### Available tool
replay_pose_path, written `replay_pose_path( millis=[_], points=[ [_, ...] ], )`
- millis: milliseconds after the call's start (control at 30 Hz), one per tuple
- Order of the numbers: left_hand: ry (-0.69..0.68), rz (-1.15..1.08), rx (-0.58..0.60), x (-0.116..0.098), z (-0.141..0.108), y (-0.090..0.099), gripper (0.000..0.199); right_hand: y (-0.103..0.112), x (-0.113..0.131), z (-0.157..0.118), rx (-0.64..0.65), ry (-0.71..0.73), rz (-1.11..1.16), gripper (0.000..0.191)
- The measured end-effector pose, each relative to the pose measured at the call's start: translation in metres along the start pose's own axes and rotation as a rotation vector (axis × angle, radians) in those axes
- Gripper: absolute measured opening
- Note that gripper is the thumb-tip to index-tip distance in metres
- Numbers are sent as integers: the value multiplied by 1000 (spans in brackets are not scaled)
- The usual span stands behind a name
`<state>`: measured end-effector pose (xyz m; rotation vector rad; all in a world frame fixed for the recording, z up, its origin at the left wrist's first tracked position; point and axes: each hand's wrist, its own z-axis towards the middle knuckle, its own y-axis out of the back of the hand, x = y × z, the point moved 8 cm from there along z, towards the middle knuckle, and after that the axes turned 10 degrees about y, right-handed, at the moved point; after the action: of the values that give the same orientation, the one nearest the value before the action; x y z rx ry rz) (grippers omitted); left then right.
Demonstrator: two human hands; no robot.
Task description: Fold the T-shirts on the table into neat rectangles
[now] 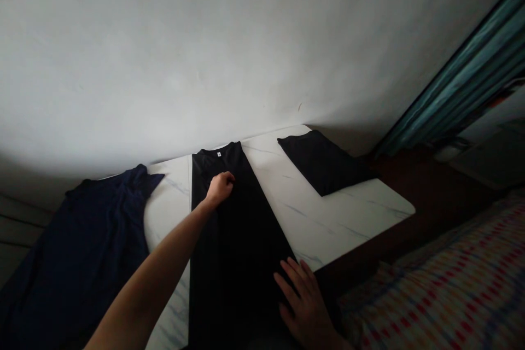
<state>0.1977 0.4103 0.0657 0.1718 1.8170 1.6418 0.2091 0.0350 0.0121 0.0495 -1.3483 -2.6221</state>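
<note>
A black shirt [241, 229] lies folded into a long, narrow strip across the table, with its neckline and small white label at the wall end. My left hand [220, 187] is on the upper part of this shirt, just below the collar, with its fingers curled closed at the cloth. The fingertips are partly hidden. Over the shirt's lower right edge, my right hand [302, 302] rests with fingers spread and nothing held in them.
The white marbled table [344, 219] stands against a pale wall [229, 54]. A folded dark garment [324, 161] lies at its right. At left a navy garment [106, 229] is spread out. Checked fabric [447, 284] fills the lower right, and a teal curtain [463, 76] hangs beyond.
</note>
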Motion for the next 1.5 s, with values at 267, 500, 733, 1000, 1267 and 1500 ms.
replay_pose_path(
  millis=[267,500,733,1000,1267,1500],
  points=[
    [77,40,11,4,7,4,20,9,3,-7,17,105,-21,48],
    [-101,182,-32,-18,-13,-4,35,22,-2,-19,-55,77,44,44],
    [-214,252,-38,-42,-25,-6,36,20,-52,-75,-141,-825,391,26],
    [-539,305,211,-90,-53,-63,60,-8,-54,-77,-9,-1245,831,55],
    [-500,241,226,-84,-64,-71,61,-11,-43,-89,-31,-1401,1060,59],
    [-298,-141,35,-53,-192,3,50,-25,-35,-84,20,-1324,1315,62]
  ],
)
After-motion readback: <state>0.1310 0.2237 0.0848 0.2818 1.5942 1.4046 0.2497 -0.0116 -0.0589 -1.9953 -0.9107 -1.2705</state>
